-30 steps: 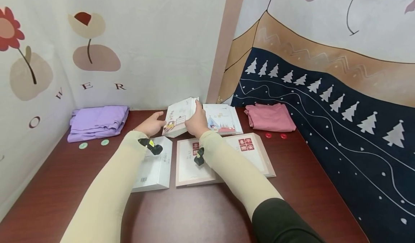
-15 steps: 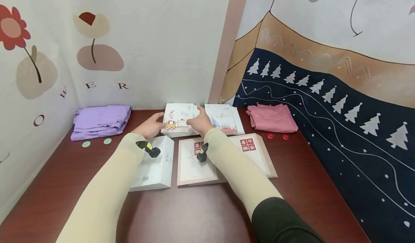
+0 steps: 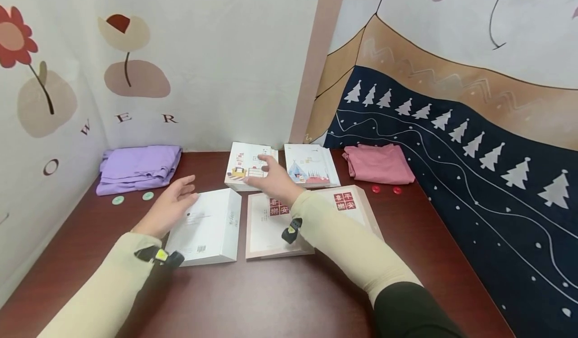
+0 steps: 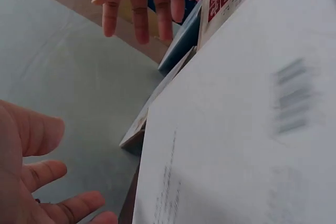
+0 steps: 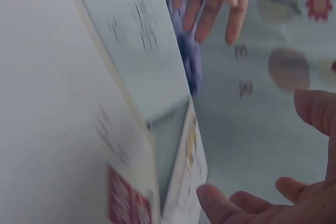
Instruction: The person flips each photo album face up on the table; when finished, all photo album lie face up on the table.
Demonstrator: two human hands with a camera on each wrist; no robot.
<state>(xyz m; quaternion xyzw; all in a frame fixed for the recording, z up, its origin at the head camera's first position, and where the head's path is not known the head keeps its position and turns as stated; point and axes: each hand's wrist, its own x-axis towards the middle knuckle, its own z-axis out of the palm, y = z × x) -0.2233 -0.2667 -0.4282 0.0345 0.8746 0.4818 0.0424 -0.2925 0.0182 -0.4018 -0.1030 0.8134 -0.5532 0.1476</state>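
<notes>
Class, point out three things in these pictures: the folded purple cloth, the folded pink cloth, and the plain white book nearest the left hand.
Folded purple cloth (image 3: 137,166): head view, middle of its top fold.
Folded pink cloth (image 3: 378,163): head view, centre of the top surface.
Plain white book (image 3: 208,226): head view, middle of its cover.

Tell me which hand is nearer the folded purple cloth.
Left. The left hand hovers open just right of the folded purple cloth, apart from it; the right hand is farther right, over the illustrated book.
</notes>
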